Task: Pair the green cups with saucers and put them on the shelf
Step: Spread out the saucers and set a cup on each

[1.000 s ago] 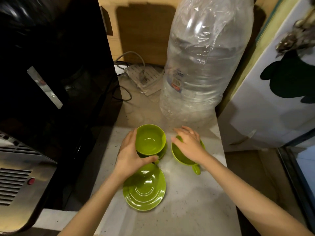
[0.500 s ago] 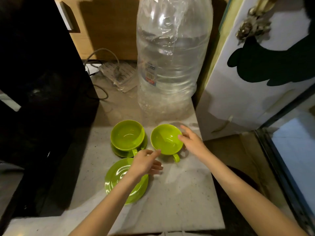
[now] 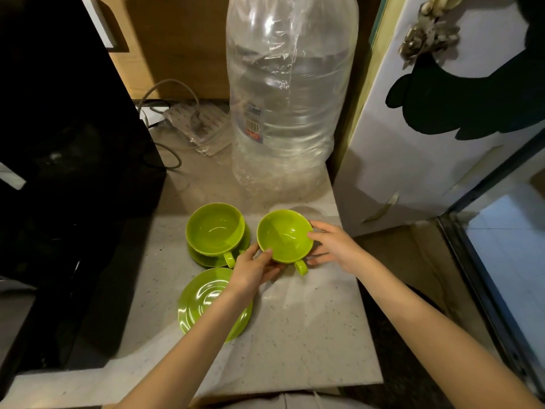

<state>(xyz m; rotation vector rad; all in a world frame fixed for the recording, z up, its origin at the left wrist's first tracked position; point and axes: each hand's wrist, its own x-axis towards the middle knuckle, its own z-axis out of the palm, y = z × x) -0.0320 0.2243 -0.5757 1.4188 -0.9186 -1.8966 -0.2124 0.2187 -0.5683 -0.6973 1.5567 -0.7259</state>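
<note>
Gripped from both sides: second green cup (image 3: 284, 236), open side up, handle pointing toward the camera. On its left rim, left hand (image 3: 253, 270), thumb over the edge and fingers curled under the near wall, pinching the cup. On its right rim, right hand (image 3: 336, 249), fingers fairly straight and spread, tips touching the far-right edge and side of the cup. Cannot tell whether the cup rests on the countertop (image 3: 309, 335) or hangs slightly above it. Just left of it, nearly touching, another green cup (image 3: 215, 228), seated upright on its own green saucer (image 3: 203, 259), handle also toward the camera. Nearer the camera, below that pair, a bare green saucer (image 3: 200, 299), lying flat on the pale speckled counter and partly crossed by the left forearm. Behind the cups, standing upright, a big clear water bottle (image 3: 290, 98) wrapped in crinkled plastic film, label low on its front. Left of the bottle, against the wooden back wall, a power strip (image 3: 197, 122) in a plastic wrapper with grey cables looping off it. Filling the left side, a glossy black appliance (image 3: 67, 128). To the right of the counter, a white door (image 3: 436, 119) with a dark green shape on it and a metallic ornament near the top.
</note>
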